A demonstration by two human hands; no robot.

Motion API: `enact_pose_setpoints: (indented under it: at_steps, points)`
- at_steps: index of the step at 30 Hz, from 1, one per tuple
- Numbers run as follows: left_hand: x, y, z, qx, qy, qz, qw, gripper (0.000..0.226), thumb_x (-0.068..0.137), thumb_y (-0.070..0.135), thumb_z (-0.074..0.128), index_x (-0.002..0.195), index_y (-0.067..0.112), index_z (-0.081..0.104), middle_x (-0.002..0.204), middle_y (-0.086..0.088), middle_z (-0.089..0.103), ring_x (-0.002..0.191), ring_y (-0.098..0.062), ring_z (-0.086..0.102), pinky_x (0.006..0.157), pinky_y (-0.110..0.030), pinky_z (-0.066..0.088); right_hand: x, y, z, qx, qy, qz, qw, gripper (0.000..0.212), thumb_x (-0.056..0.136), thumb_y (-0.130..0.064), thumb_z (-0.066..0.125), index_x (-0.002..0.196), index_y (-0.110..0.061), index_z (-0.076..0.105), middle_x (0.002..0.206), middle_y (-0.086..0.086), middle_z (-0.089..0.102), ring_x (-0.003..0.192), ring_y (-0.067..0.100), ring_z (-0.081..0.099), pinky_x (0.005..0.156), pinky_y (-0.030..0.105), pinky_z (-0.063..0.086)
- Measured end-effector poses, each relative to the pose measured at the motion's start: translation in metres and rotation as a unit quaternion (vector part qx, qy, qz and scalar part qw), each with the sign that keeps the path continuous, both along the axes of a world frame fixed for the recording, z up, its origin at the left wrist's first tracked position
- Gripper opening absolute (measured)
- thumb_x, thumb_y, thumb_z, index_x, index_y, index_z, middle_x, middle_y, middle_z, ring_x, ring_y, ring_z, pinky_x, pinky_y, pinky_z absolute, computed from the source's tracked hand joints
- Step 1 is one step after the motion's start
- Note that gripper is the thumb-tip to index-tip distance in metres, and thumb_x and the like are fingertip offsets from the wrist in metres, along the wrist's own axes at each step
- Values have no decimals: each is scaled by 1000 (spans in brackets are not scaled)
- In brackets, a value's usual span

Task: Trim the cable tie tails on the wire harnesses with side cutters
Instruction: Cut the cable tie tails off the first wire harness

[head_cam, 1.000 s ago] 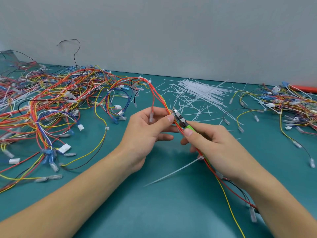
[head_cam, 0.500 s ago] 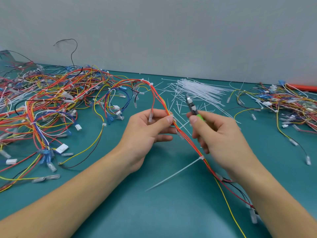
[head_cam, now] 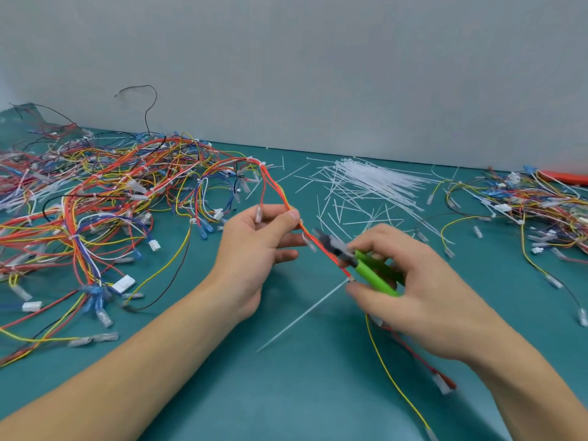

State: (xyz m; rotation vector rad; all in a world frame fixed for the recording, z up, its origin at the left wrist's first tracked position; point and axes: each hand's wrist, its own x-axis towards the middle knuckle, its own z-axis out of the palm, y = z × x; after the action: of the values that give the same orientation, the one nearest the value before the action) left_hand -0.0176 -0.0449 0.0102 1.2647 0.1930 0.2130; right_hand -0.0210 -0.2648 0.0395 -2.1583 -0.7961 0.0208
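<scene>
My left hand [head_cam: 257, 249] pinches a red, orange and yellow wire harness [head_cam: 321, 246] between thumb and fingers, holding it taut above the table. My right hand [head_cam: 413, 281] grips green-handled side cutters [head_cam: 366, 265]; their dark jaws point up-left along the harness. A white cable tie [head_cam: 350, 278] wraps the harness just below the cutters, and its long uncut tail [head_cam: 302, 313] slants down-left toward the table. Behind my right hand the harness runs down to the lower right.
A big tangle of coloured harnesses [head_cam: 95, 218] covers the left of the teal table [head_cam: 286, 393]. A pile of loose white cable ties and cut tails [head_cam: 372, 186] lies at the back centre. More harnesses [head_cam: 525, 205] lie at the right. A grey wall stands behind.
My right hand raised the cutters off the harness toward the tie pile, then came back down lower, turning so the green handles show, close to the tie with the long tail.
</scene>
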Motion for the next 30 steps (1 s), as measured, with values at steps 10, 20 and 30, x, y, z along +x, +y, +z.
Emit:
enact_pose_setpoints:
  at_steps: [10, 20, 30]
  points:
    - [-2, -4, -1, 8, 26, 26, 999, 4, 95, 16, 71, 93, 14, 68, 82, -2, 74, 71, -17, 74, 54, -25, 55, 0, 11, -19, 20, -68, -61, 996, 21, 90, -13, 74, 97, -32, 66, 82, -11, 62, 79, 15, 56, 68, 18, 43]
    - [-6, -10, -1, -9, 74, -25, 997, 21, 96, 35, 70, 100, 15, 65, 84, 1, 77, 75, -22, 76, 54, -29, 56, 0, 18, -12, 279, 29, -139, 950, 16, 90, -26, 77, 104, -29, 71, 73, 2, 55, 67, 18, 50, 62, 24, 45]
    - [-17, -20, 1, 112, 29, -223, 968, 29, 88, 39, 77, 112, 23, 76, 106, 1, 79, 82, -10, 69, 60, -22, 53, 0, 25, -5, 435, 393, -132, 800, 24, 82, -34, 74, 92, -13, 72, 79, 6, 64, 64, 17, 62, 60, 31, 57]
